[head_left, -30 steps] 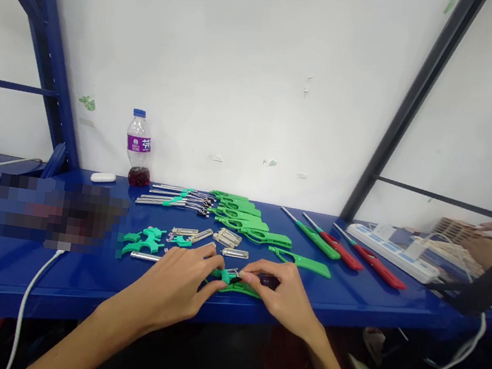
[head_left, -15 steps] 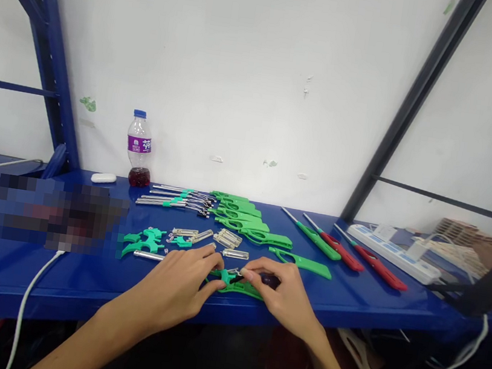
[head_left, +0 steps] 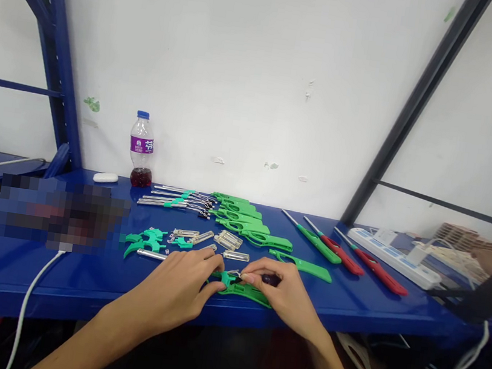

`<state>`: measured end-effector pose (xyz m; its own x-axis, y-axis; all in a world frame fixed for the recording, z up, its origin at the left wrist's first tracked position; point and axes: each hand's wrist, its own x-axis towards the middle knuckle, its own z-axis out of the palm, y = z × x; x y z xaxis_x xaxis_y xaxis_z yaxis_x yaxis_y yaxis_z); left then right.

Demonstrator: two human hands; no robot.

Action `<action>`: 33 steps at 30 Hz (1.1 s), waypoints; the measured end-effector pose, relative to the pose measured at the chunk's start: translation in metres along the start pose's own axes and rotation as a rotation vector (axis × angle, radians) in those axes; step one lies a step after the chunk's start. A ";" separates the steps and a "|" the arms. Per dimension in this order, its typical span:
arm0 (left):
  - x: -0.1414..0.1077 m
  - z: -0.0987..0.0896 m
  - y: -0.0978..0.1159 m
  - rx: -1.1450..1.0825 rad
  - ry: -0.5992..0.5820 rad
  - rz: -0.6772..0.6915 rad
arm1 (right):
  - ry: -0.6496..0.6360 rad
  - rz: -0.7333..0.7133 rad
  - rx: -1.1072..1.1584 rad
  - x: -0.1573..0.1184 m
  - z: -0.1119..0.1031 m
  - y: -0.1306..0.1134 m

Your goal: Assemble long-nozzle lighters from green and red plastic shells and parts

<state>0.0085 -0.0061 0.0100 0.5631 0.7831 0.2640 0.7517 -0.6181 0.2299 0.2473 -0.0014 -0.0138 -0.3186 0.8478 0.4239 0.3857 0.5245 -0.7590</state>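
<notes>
At the front of the blue table lies a green lighter shell half, its open inner side up, with a teal trigger at its left end. My left hand pinches that end, thumb and forefinger closed about the trigger and shell. Over the shell's middle, my right hand is closed on a tool with a dark rounded handle; its dark tip points left at the trigger. A thin pale wire shows by the right fingertips. The far tip of the metal lighter tube sticks out left of my left hand.
Teal triggers and clear fuel tanks lie beyond my hands. Behind are wired metal tubes and green shells. Finished-looking lighters, a power strip, a bottle and a blurred-out patch stand around.
Both hands keep nearly the same hold. A little more of the green shell's right end shows below my right hand. The whole view has shifted slightly.
</notes>
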 end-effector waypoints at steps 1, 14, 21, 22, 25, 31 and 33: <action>0.000 0.000 0.000 0.003 -0.001 -0.003 | -0.005 0.008 0.017 0.000 -0.001 0.000; 0.000 0.000 0.002 0.049 -0.025 0.009 | 0.015 0.007 0.013 0.007 -0.003 -0.001; -0.004 -0.001 0.004 0.067 -0.044 0.030 | -0.008 -0.049 -0.109 0.003 -0.001 -0.006; -0.004 0.000 0.004 0.075 -0.045 0.034 | -0.014 -0.054 -0.125 0.003 -0.001 -0.007; -0.004 0.003 0.002 0.092 -0.038 0.042 | -0.027 -0.060 -0.165 0.001 -0.003 -0.009; -0.001 0.003 0.004 0.118 -0.062 0.014 | -0.059 -0.071 -0.271 -0.005 -0.010 -0.008; -0.001 0.003 0.005 0.135 -0.071 0.012 | -0.071 -0.060 -0.275 -0.008 -0.011 -0.008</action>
<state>0.0132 -0.0099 0.0085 0.5917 0.7816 0.1974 0.7815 -0.6162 0.0978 0.2563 -0.0111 -0.0059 -0.4038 0.8122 0.4211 0.5813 0.5832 -0.5674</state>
